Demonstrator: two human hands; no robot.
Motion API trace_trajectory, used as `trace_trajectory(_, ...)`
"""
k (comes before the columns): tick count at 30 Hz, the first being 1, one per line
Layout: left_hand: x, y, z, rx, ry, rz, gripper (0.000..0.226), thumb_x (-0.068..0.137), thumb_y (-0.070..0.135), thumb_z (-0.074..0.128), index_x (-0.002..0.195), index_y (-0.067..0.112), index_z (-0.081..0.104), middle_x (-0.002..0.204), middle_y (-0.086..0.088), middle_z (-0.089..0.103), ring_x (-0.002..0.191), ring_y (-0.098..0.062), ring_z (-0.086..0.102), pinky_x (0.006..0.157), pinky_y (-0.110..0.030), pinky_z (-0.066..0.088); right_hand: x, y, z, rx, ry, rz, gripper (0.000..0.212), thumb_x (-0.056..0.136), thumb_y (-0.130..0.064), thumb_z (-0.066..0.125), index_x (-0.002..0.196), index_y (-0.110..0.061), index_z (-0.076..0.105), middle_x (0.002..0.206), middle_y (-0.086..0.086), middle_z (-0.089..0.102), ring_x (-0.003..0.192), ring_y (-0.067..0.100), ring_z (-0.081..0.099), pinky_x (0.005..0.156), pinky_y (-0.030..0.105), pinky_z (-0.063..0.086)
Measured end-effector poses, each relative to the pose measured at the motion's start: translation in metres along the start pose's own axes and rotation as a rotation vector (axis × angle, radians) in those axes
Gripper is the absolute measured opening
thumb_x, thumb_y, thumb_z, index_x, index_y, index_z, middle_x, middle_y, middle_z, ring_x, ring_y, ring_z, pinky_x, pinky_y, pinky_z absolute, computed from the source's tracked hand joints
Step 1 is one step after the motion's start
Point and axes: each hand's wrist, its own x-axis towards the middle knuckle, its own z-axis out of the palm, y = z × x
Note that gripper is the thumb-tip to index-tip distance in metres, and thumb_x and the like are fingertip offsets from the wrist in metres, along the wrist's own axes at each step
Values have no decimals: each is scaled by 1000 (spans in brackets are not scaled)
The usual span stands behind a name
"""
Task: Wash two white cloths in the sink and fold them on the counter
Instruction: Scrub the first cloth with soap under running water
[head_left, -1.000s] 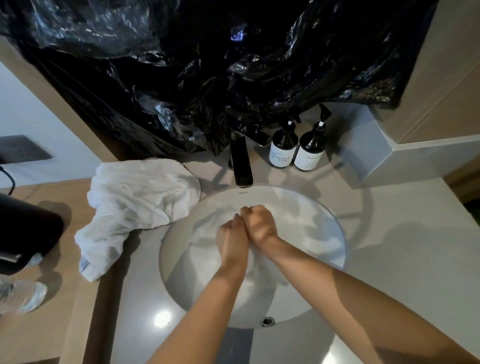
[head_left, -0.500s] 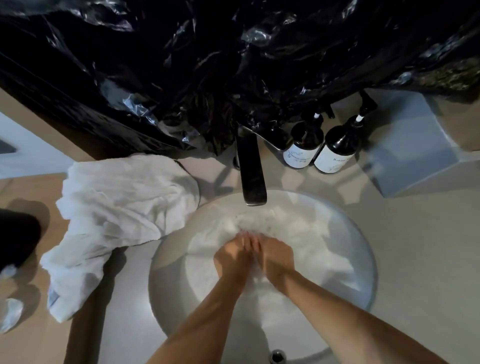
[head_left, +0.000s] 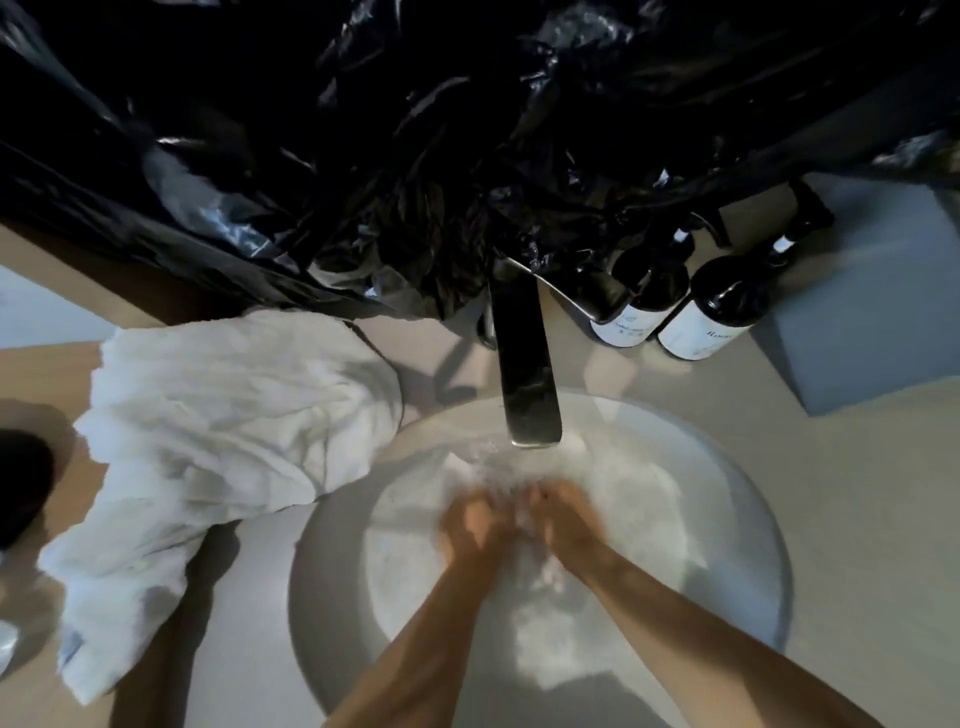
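black plastic sheeting (head_left: 415, 156) fills the whole top of frame, glossy and crumpled; it hides the wall behind and the faucet (head_left: 524, 374) base; counter (head_left: 857, 493) matte beige, cut off right and bottom; sink (head_left: 332, 597) round, smooth, white, near rim out of frame; dry white cloth (head_left: 218, 441) heaped and creased on the counter left of the sink, one edge hanging over the rim; wet white cloth (head_left: 613, 493) spread in the basin under the flat dark spout, outline lost in motion blur; two dark pump bottles (head_left: 711, 312) with white labels behind the sink, text unreadable; left hand (head_left: 475, 525) and right hand (head_left: 563, 519) side by side on the wet cloth, both smeared; fingers probably bunched into the fabric, but can't tell the grip; vs 0.5 s ago: camera closer and lower, hands slightly nearer the spout, more blur.
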Motion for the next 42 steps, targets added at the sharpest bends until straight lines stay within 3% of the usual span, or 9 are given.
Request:
trace_trajectory(3, -23, 6, -11, 131, 59, 258, 51, 88, 58, 39, 90, 20, 71, 89, 0, 72, 86, -23, 66, 80, -33, 53, -14, -5, -1, -195, 116, -25, 37, 98, -36, 44, 82, -13, 68, 74, -2, 65, 71, 15, 62, 58, 25, 42)
trace_trajectory(8, -78, 32, -22, -34, 41, 455, 46, 102, 40, 43, 69, 14, 62, 66, 2, 65, 66, -10, 62, 63, -31, 49, -52, -36, -9, -9, 200, -83, 43, 101, -37, 42, 70, -15, 63, 63, -1, 62, 66, 19, 63, 55, 22, 43)
trace_trajectory(13, -104, 53, -33, -170, 129, 329, 42, 101, 25, 44, 63, 10, 56, 61, 0, 61, 57, -12, 56, 49, -20, 40, -98, -49, -10, 88, 234, -223, 46, 99, -31, 45, 55, -20, 55, 60, 5, 62, 61, 23, 61, 62, 34, 49)
trace_trajectory(17, -142, 61, -31, -210, -2, 480, 43, 101, 20, 44, 65, 1, 57, 58, -4, 58, 54, -14, 54, 51, -29, 41, -104, -71, -33, 172, 322, -265, 58, 99, -20, 43, 41, -20, 37, 42, -7, 44, 49, 18, 41, 57, 33, 36)
trace_trajectory(21, -129, 82, -52, -214, 113, 358, 42, 99, 20, 46, 58, 11, 47, 56, 0, 51, 59, -17, 48, 53, -28, 35, -124, -80, -23, 37, 258, -365, 52, 99, -19, 42, 47, -18, 44, 53, 6, 53, 57, 24, 53, 59, 34, 43)
trace_trajectory(25, -160, 72, -44, -134, 59, 555, 45, 95, 31, 39, 58, 9, 52, 57, 2, 52, 54, -11, 49, 54, -28, 37, -117, -85, -43, 136, 219, -293, 43, 94, -21, 49, 53, -11, 51, 56, 7, 55, 57, 23, 49, 63, 38, 44)
trace_trajectory(33, -167, 63, -48, -200, 88, 530, 40, 100, 18, 45, 61, 9, 51, 58, 0, 54, 56, -13, 49, 56, -30, 40, -127, -89, -41, 7, 217, -324, 47, 96, -22, 46, 50, -15, 46, 59, 7, 53, 58, 22, 47, 64, 36, 42)
trace_trajectory(36, -148, 66, -59, -276, 169, 410, 42, 101, 19, 45, 59, 14, 50, 58, -1, 55, 60, -18, 52, 57, -30, 39, -141, -88, -23, -93, 244, -421, 46, 98, -20, 46, 52, -13, 49, 65, 16, 59, 65, 26, 52, 65, 35, 42)
trace_trajectory(42, -161, 64, -56, -222, 145, 488, 43, 101, 17, 42, 59, 16, 49, 60, -2, 56, 61, -21, 53, 62, -38, 44, -131, -95, -30, -80, 201, -363, 50, 99, -21, 44, 49, -17, 39, 51, 0, 45, 57, 23, 44, 61, 30, 33)
